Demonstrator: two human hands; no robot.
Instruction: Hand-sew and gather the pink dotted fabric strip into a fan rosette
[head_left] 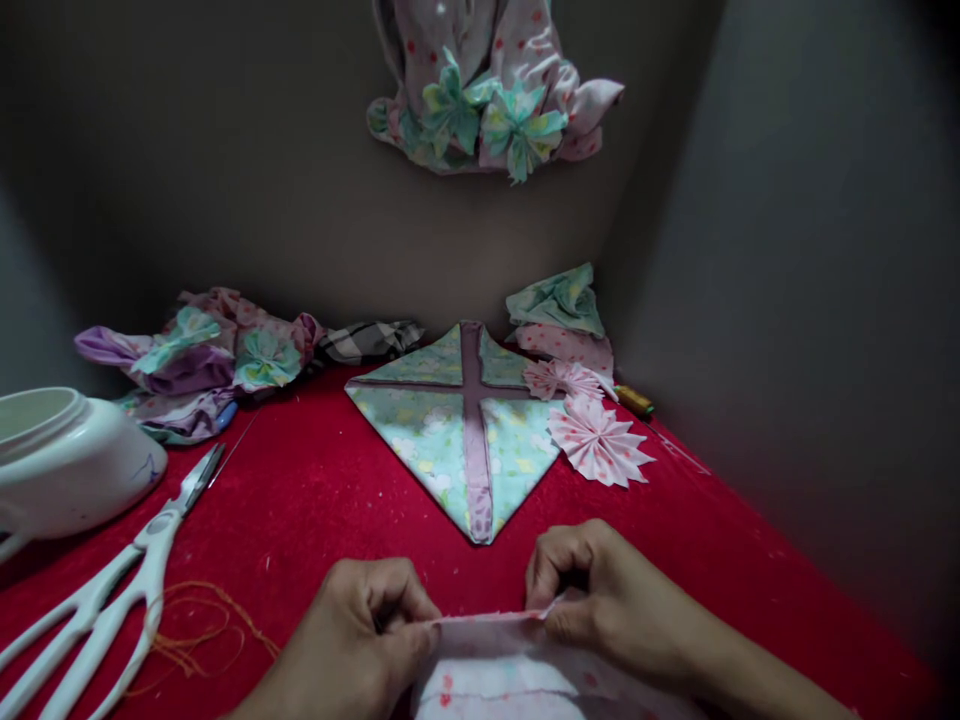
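A white cloth with pink and red spots (510, 675) is stretched between my hands at the bottom centre, its top edge nearly straight. My left hand (367, 630) pinches the left end of that edge between thumb and fingers. At the right end, my right hand (592, 590) grips the same edge in a pinch. Beyond them lies a diamond-shaped green floral piece (435, 440) crossed by mauve strips. Two pleated pink spotted rosettes, the nearer one (600, 440) and the farther one (566, 380), rest at its right corner.
White-handled scissors (154, 545) lie at the left beside tangled orange thread (199, 625) and a white ceramic container (90, 460). Crumpled fabrics (217, 350) sit at the back left, folded cloths (562, 315) at the back right. Fabric with green flowers (487, 90) hangs on the wall.
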